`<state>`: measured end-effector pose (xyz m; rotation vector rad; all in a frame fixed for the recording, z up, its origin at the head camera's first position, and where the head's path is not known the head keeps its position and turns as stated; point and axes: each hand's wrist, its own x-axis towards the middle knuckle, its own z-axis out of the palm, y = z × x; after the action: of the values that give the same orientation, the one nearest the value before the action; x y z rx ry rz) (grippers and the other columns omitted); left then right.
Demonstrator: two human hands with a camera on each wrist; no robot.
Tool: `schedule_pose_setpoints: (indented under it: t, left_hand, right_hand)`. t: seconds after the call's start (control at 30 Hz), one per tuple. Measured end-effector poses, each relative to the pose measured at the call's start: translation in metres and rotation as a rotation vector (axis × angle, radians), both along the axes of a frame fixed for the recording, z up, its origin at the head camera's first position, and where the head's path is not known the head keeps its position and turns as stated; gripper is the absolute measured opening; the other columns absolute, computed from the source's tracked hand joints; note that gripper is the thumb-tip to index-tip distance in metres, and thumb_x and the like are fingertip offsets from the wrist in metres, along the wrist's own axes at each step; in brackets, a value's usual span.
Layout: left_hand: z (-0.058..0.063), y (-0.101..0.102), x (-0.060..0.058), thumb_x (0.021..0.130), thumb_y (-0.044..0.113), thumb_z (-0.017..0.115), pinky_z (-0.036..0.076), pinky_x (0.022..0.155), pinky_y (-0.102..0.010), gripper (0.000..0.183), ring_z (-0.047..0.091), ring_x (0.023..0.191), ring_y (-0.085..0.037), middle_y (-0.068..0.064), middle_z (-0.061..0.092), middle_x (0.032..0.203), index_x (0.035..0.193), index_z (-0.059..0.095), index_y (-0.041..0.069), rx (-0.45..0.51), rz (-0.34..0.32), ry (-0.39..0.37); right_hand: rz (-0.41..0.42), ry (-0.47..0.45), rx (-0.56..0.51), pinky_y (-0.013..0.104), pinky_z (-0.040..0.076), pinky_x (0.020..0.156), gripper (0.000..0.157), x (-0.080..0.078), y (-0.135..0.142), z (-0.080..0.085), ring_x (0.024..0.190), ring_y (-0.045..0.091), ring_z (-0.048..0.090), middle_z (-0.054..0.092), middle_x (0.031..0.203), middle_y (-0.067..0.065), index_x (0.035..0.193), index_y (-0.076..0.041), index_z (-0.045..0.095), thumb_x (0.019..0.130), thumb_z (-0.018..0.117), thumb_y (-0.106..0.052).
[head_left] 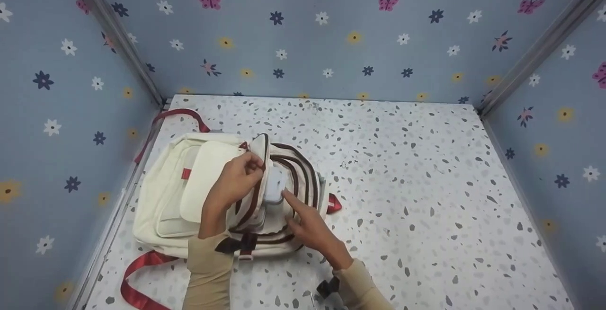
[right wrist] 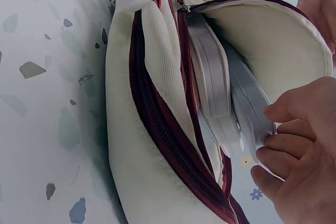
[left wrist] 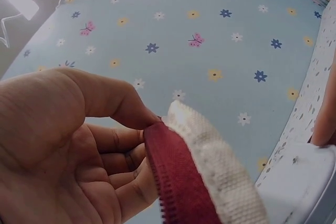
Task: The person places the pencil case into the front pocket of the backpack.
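A cream backpack with dark red zippers lies on the table, one compartment unzipped. The left hand pinches the edge of its flap, cloth and red zipper tape between thumb and fingers. Inside the compartment sits a flat white case with rounded corners. Beside it, flat grey-white cases stand edge-on in the right wrist view. From the right, the right hand reaches in, its extended fingertip at the white case's edge. Its other fingers are loosely bent close to the case's end.
Red straps stick out from the backpack's left side, with a red tab at its right. The speckled white table extends to the right. Blue flowered panels stand along the back and both sides.
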<state>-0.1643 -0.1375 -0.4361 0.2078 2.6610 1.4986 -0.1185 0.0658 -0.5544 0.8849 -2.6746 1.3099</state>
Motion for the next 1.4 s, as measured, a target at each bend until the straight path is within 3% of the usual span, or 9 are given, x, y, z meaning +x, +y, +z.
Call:
schedule_pose_setpoints:
  t: [0.63, 0.83, 1.1, 1.2, 1.4]
  left_hand:
    - [-0.005, 0.007, -0.002, 0.084, 0.001, 0.054, 0.043, 0.072, -0.03, 0.012, 0.054, 0.078, -0.018, -0.01, 0.061, 0.084, 0.093, 0.061, 0.001, -0.005, -0.042, 0.055]
    - [-0.005, 0.011, -0.001, 0.085, 0.003, 0.053, 0.043, 0.071, -0.03, 0.012, 0.054, 0.077, -0.019, -0.009, 0.06, 0.084, 0.094, 0.061, 0.002, -0.023, -0.064, 0.028]
    - [-0.005, 0.014, 0.0, 0.085, 0.005, 0.053, 0.043, 0.071, -0.031, 0.013, 0.054, 0.077, -0.019, -0.008, 0.06, 0.083, 0.095, 0.061, 0.002, -0.056, -0.072, 0.029]
    - [-0.006, 0.016, 0.0, 0.084, 0.005, 0.053, 0.044, 0.071, -0.03, 0.013, 0.054, 0.076, -0.019, -0.008, 0.059, 0.082, 0.094, 0.061, 0.002, -0.068, -0.065, 0.04]
    - [-0.011, 0.024, 0.0, 0.082, 0.003, 0.052, 0.045, 0.071, -0.03, 0.013, 0.055, 0.075, -0.017, -0.007, 0.06, 0.081, 0.092, 0.059, 0.002, -0.092, -0.068, 0.05]
  right_hand:
    - [-0.02, 0.116, 0.08, 0.042, 0.037, 0.108, 0.056, -0.006, -0.026, 0.001, 0.132, 0.028, 0.045, 0.044, 0.145, 0.017, 0.143, 0.001, 0.039, 0.089, 0.053, 0.003]
    - [-0.018, 0.126, 0.059, 0.04, 0.038, 0.107, 0.062, -0.009, -0.027, 0.001, 0.132, 0.024, 0.045, 0.041, 0.148, 0.011, 0.147, -0.004, 0.034, 0.087, 0.05, 0.006]
    - [-0.016, 0.06, 0.026, 0.034, 0.039, 0.106, 0.068, -0.012, -0.026, -0.001, 0.129, 0.018, 0.048, 0.041, 0.148, 0.003, 0.15, -0.013, 0.03, 0.087, 0.046, 0.006]
    - [-0.014, -0.006, -0.022, 0.034, 0.04, 0.106, 0.065, -0.015, -0.021, -0.002, 0.125, 0.021, 0.052, 0.046, 0.145, 0.006, 0.148, -0.01, 0.035, 0.086, 0.045, 0.008]
    - [-0.081, -0.08, -0.12, 0.04, 0.039, 0.107, 0.058, -0.02, -0.004, -0.001, 0.129, 0.027, 0.048, 0.047, 0.143, 0.015, 0.143, -0.002, 0.04, 0.086, 0.046, 0.009]
